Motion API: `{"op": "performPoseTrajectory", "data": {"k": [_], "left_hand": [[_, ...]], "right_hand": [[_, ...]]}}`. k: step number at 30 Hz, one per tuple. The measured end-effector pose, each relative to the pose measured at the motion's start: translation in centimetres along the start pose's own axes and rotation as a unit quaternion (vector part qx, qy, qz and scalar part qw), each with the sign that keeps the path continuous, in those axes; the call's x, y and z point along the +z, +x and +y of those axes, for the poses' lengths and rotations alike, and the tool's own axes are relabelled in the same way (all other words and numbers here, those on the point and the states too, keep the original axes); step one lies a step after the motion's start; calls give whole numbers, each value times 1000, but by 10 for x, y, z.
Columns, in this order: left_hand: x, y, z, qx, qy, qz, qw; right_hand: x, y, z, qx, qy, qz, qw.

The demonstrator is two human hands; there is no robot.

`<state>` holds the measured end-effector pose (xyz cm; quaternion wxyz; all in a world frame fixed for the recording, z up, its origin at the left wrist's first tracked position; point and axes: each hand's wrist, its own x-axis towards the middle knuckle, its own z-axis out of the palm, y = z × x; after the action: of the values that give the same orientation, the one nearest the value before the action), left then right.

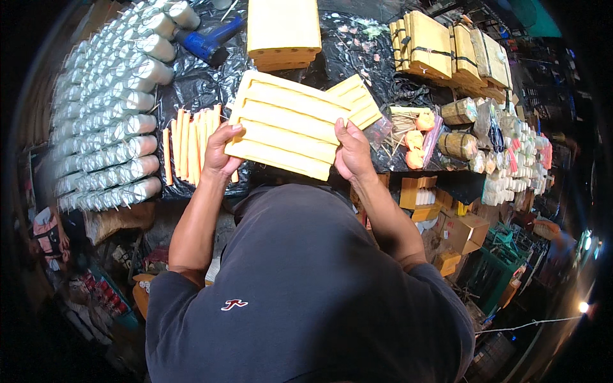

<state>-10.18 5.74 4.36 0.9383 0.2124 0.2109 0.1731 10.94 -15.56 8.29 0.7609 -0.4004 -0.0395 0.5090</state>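
Note:
Between my two hands is a pale yellow slab [287, 124] with long parallel grooves, perhaps a mould half, held tilted above the table's front edge. My left hand [223, 150] grips its left edge, thumb on top. My right hand [352, 150] is closed on the right edge in the same way. Behind its right corner lies a second grooved yellow slab [359, 99], partly hidden. Close to my left hand, slim orange sticks [191, 143], which look like candles, lie side by side on the black plastic sheet [185, 89].
White cylinders with wicks [137, 124] are stacked at left. A blue heat gun [207, 45] lies beyond. Yellow blocks [284, 25] are piled at the back; strapped yellow blocks [434, 48] sit at right, near orange lumps [415, 140] and thin sticks [401, 121]. A cardboard box [465, 233] stands below.

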Motion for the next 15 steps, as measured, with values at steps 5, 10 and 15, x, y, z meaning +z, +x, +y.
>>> {"op": "performPoseTrajectory", "data": {"k": [5, 10, 15], "left_hand": [[28, -2, -19, 98, -82, 12, 992], [94, 17, -32, 124, 1, 163, 979], [9, 79, -56, -15, -185, -40, 982]], "right_hand": [[-10, 6, 29, 0, 101, 39, 994], [14, -13, 36, -131, -43, -13, 990], [49, -31, 14, -266, -524, -248, 770]]}}
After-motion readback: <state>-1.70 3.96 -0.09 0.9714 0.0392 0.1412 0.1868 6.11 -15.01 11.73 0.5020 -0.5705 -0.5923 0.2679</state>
